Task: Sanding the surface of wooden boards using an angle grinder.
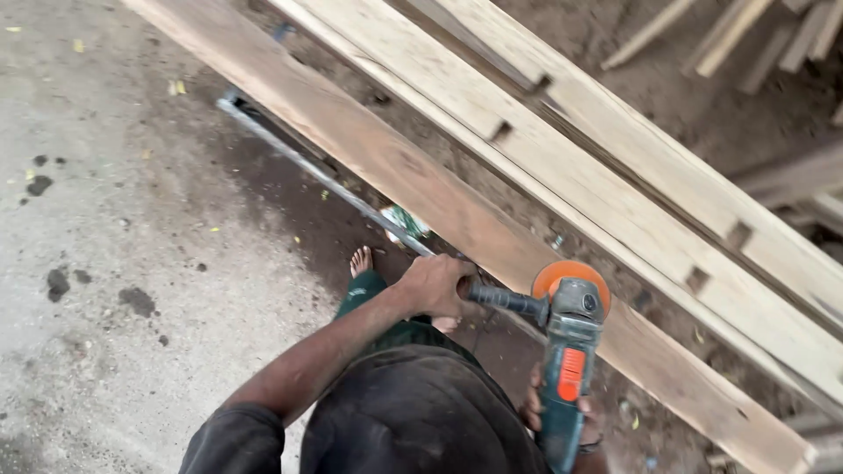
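An angle grinder (566,360) with a teal body, an orange switch and an orange disc (571,274) rests its disc on a long reddish wooden plank (378,154) that runs diagonally across the view. My left hand (436,285) grips the grinder's black side handle (507,301). My right hand (537,411) wraps the rear of the grinder's body, mostly hidden behind it. My bare foot (361,261) stands on the ground below the plank.
Two paler planks (615,149) with square mortise holes lie beside the reddish one. A metal bar (316,171) runs under its near edge. Loose wooden sticks (746,35) lie at the top right. Grey concrete floor (114,219) spreads to the left.
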